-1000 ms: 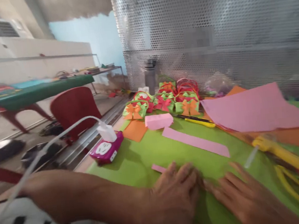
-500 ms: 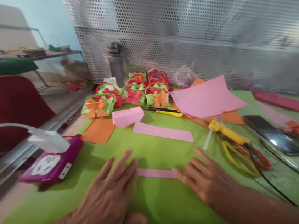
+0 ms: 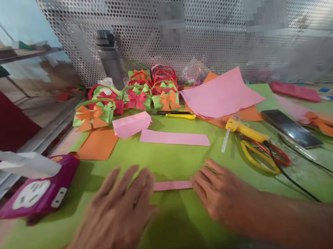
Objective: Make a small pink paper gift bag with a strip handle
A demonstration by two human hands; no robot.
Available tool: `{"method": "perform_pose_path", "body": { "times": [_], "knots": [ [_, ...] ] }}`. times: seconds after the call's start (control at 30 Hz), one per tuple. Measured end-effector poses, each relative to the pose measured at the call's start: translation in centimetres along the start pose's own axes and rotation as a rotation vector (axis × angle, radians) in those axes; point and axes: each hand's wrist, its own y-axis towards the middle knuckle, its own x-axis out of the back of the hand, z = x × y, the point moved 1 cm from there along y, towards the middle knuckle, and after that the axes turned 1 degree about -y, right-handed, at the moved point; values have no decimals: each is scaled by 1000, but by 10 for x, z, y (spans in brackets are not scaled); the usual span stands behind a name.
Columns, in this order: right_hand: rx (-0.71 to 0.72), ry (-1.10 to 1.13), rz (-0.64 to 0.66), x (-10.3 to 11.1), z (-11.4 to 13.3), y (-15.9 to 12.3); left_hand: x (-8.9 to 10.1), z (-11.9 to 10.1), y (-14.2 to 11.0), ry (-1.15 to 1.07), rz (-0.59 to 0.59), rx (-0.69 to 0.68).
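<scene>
- Work with the narrow pink paper strip (image 3: 173,185) where it lies: flat on the green tabletop (image 3: 177,222), spanning the gap between your two hands.
- Your left hand (image 3: 116,217) is palm-down, fingers long and slightly spread, covering the strip's left end; it is blurred, so how firmly it presses can't be told.
- Your right hand (image 3: 221,190) is narrower, fingers bunched and curled at the strip's right end; whether they pinch the paper or just pin it, you can't tell from here.
- The step looks like smoothing the strip, so anchor one end and sweep the other hand straight along its length.
- Keep the pressure even and the long edges aligned; a sideways push could skew or crease it.
- Lift before you reach forward, since the wider pink strip (image 3: 174,137) lies just beyond and could be dragged.
- Mind your right forearm near the glue gun's black cable (image 3: 304,191); a snag could shift the yellow glue gun (image 3: 247,130).
</scene>
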Motion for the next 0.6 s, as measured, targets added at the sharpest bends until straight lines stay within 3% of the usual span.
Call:
{"method": "perform_pose_path", "body": {
  "times": [0.07,0.2,0.47,0.6],
  "knots": [
    [33,-18,13,2,2,5,-1,-12,16,-59,1,-64],
    [-68,44,-77,10,0,10,-3,-24,43,-135,226,-113],
    [-324,437,-62,12,-39,16,7,-6,89,-173,338,-60],
    [-364,484,-195,8,-48,22,16,-1,106,-169,359,-27]
  ]
}}
